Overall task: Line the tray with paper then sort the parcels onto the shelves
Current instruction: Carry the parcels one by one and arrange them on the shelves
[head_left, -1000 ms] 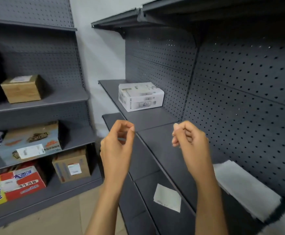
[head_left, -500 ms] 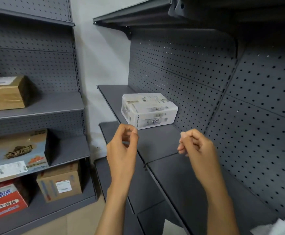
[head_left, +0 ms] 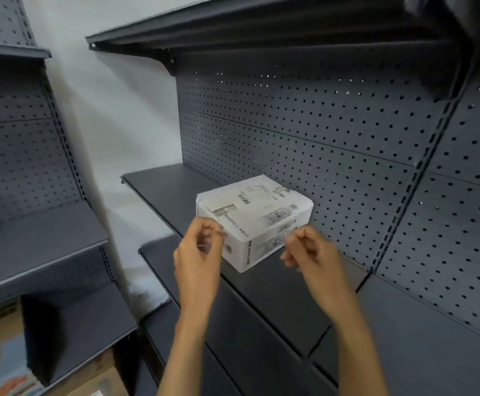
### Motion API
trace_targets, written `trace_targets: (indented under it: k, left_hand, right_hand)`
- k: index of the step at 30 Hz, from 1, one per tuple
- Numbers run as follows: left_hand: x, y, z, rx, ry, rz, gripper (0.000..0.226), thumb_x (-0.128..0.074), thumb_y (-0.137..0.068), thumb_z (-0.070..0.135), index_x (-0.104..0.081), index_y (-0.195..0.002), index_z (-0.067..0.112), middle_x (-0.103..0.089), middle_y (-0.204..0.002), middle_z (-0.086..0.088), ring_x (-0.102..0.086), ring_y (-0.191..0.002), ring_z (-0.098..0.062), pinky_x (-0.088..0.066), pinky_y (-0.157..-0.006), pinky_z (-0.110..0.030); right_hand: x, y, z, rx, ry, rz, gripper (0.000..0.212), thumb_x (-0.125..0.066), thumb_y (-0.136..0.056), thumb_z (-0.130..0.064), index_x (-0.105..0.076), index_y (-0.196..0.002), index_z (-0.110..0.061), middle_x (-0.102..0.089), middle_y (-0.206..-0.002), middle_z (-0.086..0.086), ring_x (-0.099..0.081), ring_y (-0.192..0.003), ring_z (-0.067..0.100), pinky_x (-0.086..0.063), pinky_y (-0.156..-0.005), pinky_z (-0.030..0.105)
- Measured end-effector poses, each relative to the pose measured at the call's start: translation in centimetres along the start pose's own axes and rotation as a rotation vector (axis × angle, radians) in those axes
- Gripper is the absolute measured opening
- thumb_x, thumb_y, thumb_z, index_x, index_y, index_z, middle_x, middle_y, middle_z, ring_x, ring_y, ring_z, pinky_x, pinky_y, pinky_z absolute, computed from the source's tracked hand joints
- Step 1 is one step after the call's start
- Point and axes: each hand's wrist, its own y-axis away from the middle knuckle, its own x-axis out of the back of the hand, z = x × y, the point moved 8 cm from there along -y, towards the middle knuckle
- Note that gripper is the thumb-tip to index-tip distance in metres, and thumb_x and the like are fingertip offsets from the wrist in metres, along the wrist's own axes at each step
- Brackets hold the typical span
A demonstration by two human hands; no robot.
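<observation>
Now | parcel (head_left: 254, 221) angled on shelf (head_left: 276, 284) (corner forward) | hands pinched, empty

Pretty dim overall, brightest on the pale wall (head_left: 124, 115) around 10 o'clock. Heavy shadow under the top shelf (head_left: 261, 27) at 12. Motion smear on both hands, left hand (head_left: 197, 252) and right hand (head_left: 316, 255), soft print on the white parcel (head_left: 254, 221). Wide-angle bending toward the edges, murky at 8 o'clock.

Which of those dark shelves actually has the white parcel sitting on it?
The middle shelf of the right-hand rack, under the top shelf. The white parcel rests there near the pegboard; the step-like shelf below looks bare.
</observation>
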Motion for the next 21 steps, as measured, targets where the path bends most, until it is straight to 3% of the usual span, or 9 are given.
trace_targets:
  k: [5, 7, 9, 12, 15, 18, 21]
  left_hand:
    - [-1.0, -4.5, -4.2, -0.009, -0.02, -0.103, 0.014, -0.066, -0.096, 0.021, -0.068, -0.088, 0.032, -0.071, -0.095, 0.005, -0.064, -0.09, -0.008, -0.046, -0.075, -0.015]
    - [-1.5, -6.1, -5.4, -0.014, -0.038, -0.131, 0.014, -0.067, -0.096, 0.018, -0.069, -0.095, 0.031, -0.067, -0.105, 0.002, -0.061, -0.098, -0.005, -0.041, -0.077, -0.004]
    - [-2.2, -7.7, -6.5, -0.017, -0.05, -0.161, 0.017, -0.067, -0.096, 0.016, -0.068, -0.101, 0.032, -0.062, -0.114, 0.001, -0.055, -0.102, 0.002, -0.037, -0.077, 0.001]
    - [-3.6, -9.8, -7.6, 0.01, -0.045, -0.204, 0.027, -0.066, -0.094, 0.008, -0.064, -0.11, 0.03, -0.051, -0.129, -0.001, -0.048, -0.116, -0.008, -0.037, -0.087, -0.001]
    - [-5.0, -11.6, -9.2, 0.077, -0.044, -0.224, 0.032, -0.07, -0.091, 0.01, -0.063, -0.119, 0.026, -0.04, -0.131, 0.003, -0.043, -0.122, -0.01, -0.039, -0.095, -0.019]
    - [-5.9, -13.1, -10.3, 0.073, -0.074, -0.244, 0.046, -0.073, -0.09, 0.016, -0.056, -0.133, 0.02, -0.034, -0.145, -0.004, -0.042, -0.13, -0.018, -0.039, -0.102, -0.028]
    - [-7.0, -14.5, -12.3, 0.17, -0.024, -0.298, 0.071, -0.077, -0.086, 0.024, -0.041, -0.146, 0.03, -0.028, -0.157, -0.005, -0.044, -0.133, -0.019, -0.038, -0.109, -0.034]
  right_hand:
    - [-4.0, -2.6, 2.3, -0.096, 0.057, -0.02, 0.012, -0.059, -0.1, -0.028, -0.061, -0.091, -0.035, -0.074, -0.082, -0.007, -0.072, -0.082, 0.015, -0.058, -0.078, 0.037]
    - [-5.0, -3.6, 3.0, -0.125, 0.106, -0.017, 0.01, -0.058, -0.101, -0.029, -0.06, -0.101, -0.039, -0.069, -0.091, -0.01, -0.069, -0.087, 0.013, -0.057, -0.078, 0.035]
    - [-5.9, -4.7, 3.6, -0.149, 0.151, -0.012, 0.014, -0.056, -0.101, -0.03, -0.056, -0.112, -0.038, -0.061, -0.097, -0.013, -0.063, -0.088, 0.007, -0.05, -0.074, 0.027]
    - [-6.7, -6.0, 4.8, -0.19, 0.182, 0.034, 0.024, -0.056, -0.101, -0.028, -0.052, -0.124, -0.033, -0.055, -0.107, -0.007, -0.058, -0.092, 0.013, -0.045, -0.076, 0.026]
    - [-7.2, -6.9, 6.5, -0.26, 0.162, 0.107, 0.038, -0.058, -0.1, -0.028, -0.048, -0.136, -0.03, -0.044, -0.13, -0.002, -0.056, -0.114, 0.022, -0.046, -0.096, 0.035]
    - [-8.1, -7.6, 7.5, -0.304, 0.121, 0.144, 0.05, -0.06, -0.1, -0.03, -0.04, -0.145, -0.03, -0.029, -0.151, -0.001, -0.046, -0.132, 0.024, -0.038, -0.1, 0.031]
    - [-9.3, -8.2, 8.4, -0.346, 0.069, 0.153, 0.06, -0.06, -0.099, -0.037, -0.032, -0.152, -0.034, -0.018, -0.163, -0.004, -0.042, -0.14, 0.025, -0.038, -0.112, 0.041]
